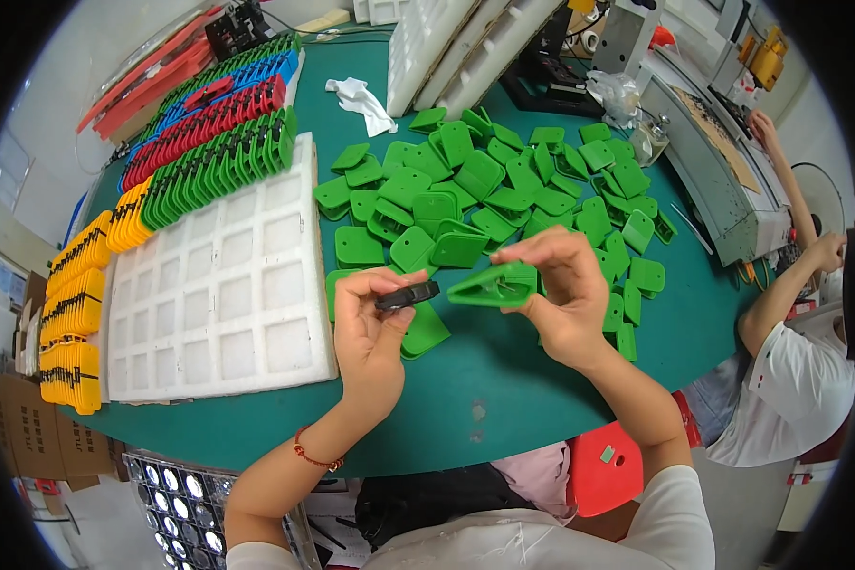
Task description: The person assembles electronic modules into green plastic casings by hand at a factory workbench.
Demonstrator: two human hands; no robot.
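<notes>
My left hand [370,323] pinches a small dark oblong part [408,295] between thumb and fingers. Just to its right, my right hand [565,290] grips a green plastic clip [493,285], its narrow end pointing at the dark part. A small gap separates the two pieces. Beyond both hands spreads a loose heap of green plastic clips [456,180] on the green tabletop [437,399]. One flat green piece [425,332] lies just behind my left hand, partly covered by it.
A white foam tray [223,285] with square pockets lies at the left. Rows of green [218,152], red [209,123], blue [275,66] and yellow clips [71,309] line its far and left sides. White foam blocks [437,47] stand at the back. Another person [779,380] works at the right.
</notes>
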